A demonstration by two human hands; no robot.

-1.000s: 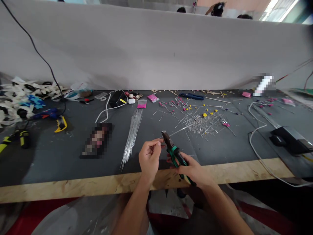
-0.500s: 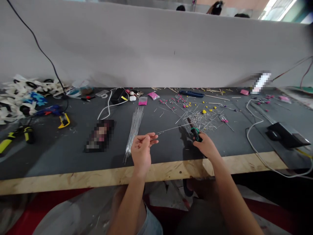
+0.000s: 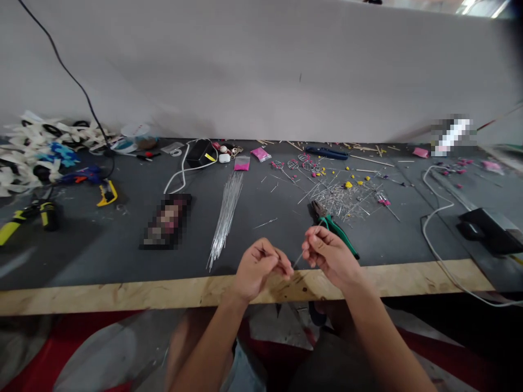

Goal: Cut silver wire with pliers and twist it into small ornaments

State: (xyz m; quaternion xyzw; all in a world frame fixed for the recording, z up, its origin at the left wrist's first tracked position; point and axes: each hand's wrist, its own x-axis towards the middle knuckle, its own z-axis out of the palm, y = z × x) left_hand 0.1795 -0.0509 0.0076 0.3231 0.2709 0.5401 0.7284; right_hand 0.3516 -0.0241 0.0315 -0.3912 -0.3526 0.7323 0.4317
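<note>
A thin metal wire (image 3: pixel 299 259) runs between my two hands over the front edge of the table. My left hand (image 3: pixel 261 268) is closed, fingertips pinched at one end of that wire. My right hand (image 3: pixel 332 256) pinches the wire between thumb and fingers. Just beyond my right hand, green-handled pliers (image 3: pixel 342 237) lie on the dark tabletop. A short wire piece with a twisted end (image 3: pixel 266 223) rests on the table beyond my left hand. To its left lies a bundle of straight wires (image 3: pixel 225 215).
Wire offcuts (image 3: pixel 343 201) and yellow bits are scattered behind the pliers. Pink packets (image 3: pixel 242 163), a blue-handled tool (image 3: pixel 327 153) and a black box (image 3: pixel 200 154) sit farther back. A pixelated dark object (image 3: pixel 166 220) is left; a white cable (image 3: pixel 427 218) trails right.
My right hand has let go of the pliers, which now lie on the table. The twisted wire piece has left my left hand. Both hands have come together on a wire.
</note>
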